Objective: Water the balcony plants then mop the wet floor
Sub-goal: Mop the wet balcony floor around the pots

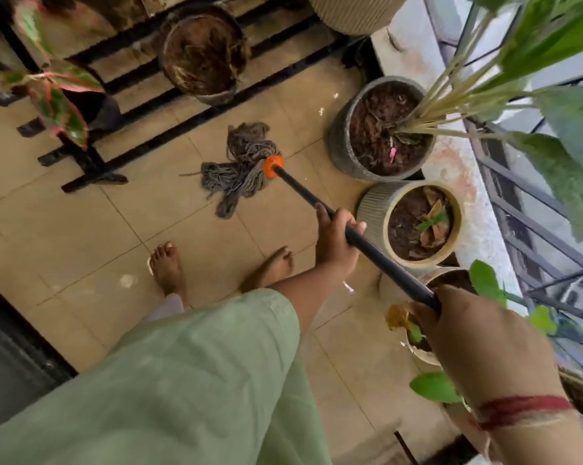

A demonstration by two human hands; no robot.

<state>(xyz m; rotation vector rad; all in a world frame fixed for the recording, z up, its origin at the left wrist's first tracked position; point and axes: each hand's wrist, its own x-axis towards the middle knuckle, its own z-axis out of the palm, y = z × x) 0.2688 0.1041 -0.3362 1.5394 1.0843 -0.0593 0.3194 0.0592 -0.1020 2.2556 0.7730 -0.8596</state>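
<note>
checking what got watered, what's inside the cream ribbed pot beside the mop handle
Inside the cream ribbed pot: dark soil, dry brown leaves and a small green sprout. The mop handle hides part of its near left side, and the leaves cover the soil beneath them.

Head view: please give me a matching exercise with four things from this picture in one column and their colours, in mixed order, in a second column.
Things:
1. mop collar
2. mop handle
3. sleeve
4. wrist thread

Colours:
a. red
b. black
c. orange
d. pale green

Pairs: 1-c, 2-b, 3-d, 4-a.
</note>
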